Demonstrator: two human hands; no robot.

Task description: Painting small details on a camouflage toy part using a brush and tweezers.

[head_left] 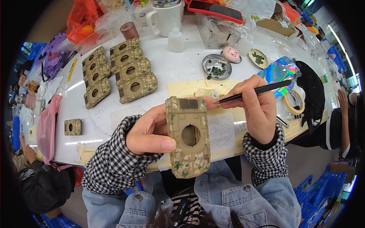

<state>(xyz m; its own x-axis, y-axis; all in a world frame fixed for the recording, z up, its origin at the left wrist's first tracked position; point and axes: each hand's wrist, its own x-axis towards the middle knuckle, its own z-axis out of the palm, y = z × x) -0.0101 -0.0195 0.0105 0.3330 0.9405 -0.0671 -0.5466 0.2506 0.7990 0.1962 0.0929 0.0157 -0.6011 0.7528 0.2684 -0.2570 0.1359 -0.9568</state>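
My left hand [146, 133] grips a tan camouflage model tank hull [190, 157], thumb on its near left side and fingers behind it. A round opening shows in the middle of the hull, with a dark grille panel at its far end. Between the thumb and fingers of my right hand [258, 106] is a pair of black tweezers [262, 89]. Their tips point left, close to the hull's upper right edge and a left fingertip. Whether the tips pinch a small part is too small to tell. A white sheet dotted with tiny dark specks [224, 140] lies below my right hand.
Several similar hulls [146, 81] stand in two columns at the back left, with one small camouflage piece [72, 127] nearer. A metal dish [229, 72] and a pale dish [251, 60] hold small green parts. Masking tape [301, 108], a squeeze bottle [176, 41] and a mug [167, 22] stand beyond.
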